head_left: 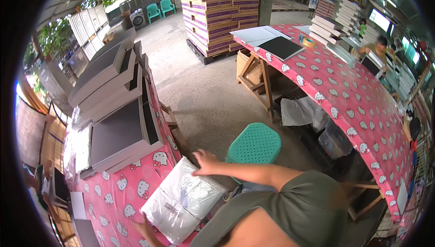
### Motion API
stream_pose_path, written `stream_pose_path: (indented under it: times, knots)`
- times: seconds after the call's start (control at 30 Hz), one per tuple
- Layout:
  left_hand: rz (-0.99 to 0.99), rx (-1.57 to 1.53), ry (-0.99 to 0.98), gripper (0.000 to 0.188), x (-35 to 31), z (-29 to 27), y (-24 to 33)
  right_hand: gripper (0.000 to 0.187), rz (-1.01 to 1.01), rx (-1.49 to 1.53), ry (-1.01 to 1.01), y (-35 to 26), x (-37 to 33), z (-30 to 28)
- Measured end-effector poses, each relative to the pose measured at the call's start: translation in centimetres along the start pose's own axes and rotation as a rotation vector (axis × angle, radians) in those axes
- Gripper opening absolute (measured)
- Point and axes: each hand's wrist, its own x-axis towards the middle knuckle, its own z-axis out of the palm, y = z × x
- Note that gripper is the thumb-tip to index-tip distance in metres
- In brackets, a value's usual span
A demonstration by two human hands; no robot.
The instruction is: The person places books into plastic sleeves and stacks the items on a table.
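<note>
A flat white bundle wrapped in clear plastic [181, 201] lies at the near edge of a table with a pink cartoon-print cover [120, 201]. My right hand [206, 162] reaches across to the bundle's far right edge. Its fingers are spread, and the thumb side touches the plastic. At the bundle's near left edge is my left hand [146, 230], fingers stretched out and touching the side. Neither hand is closed round the bundle. Left of it, thick stacks of grey-white panels with dark tops [120, 133] stand on the same table.
A green plastic stool [254, 143] stands just beyond my right arm. A second pink-covered table [335, 88] curves along the right, bearing a black panel [281, 47] and tape [309, 42]. Stacked cartons [222, 16] stand behind. Another person [378, 52] handles a panel at the far right.
</note>
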Motion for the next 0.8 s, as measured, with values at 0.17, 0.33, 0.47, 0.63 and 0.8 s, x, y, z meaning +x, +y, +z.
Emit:
stream_pose_path:
  times: [0.17,0.33,0.47,0.63,0.8]
  knots:
    - [-0.225,-0.113,-0.491,0.044,1.1,0.0,-3.3,0.084,0.148,0.582,-0.348,0.8,-4.1,3.5]
    - [-0.720,-1.157,-0.731,0.048,-2.7,-3.7,4.0,0.080,0.131,0.578,-0.249,-0.3,-5.8,2.5]
    - [-0.521,-1.118,-0.637,0.049,-4.5,-4.9,2.8,0.067,0.057,0.520,-0.255,-3.7,-7.9,-1.6]
    - [-0.414,-0.752,-0.118,0.038,-4.0,-15.9,16.5,0.073,-0.348,0.613,-0.276,-3.7,-4.6,1.3]
    - [0.207,-0.175,0.088,0.040,-5.7,-21.4,23.1,0.060,-0.562,0.629,-0.189,-11.3,-3.9,-4.9]
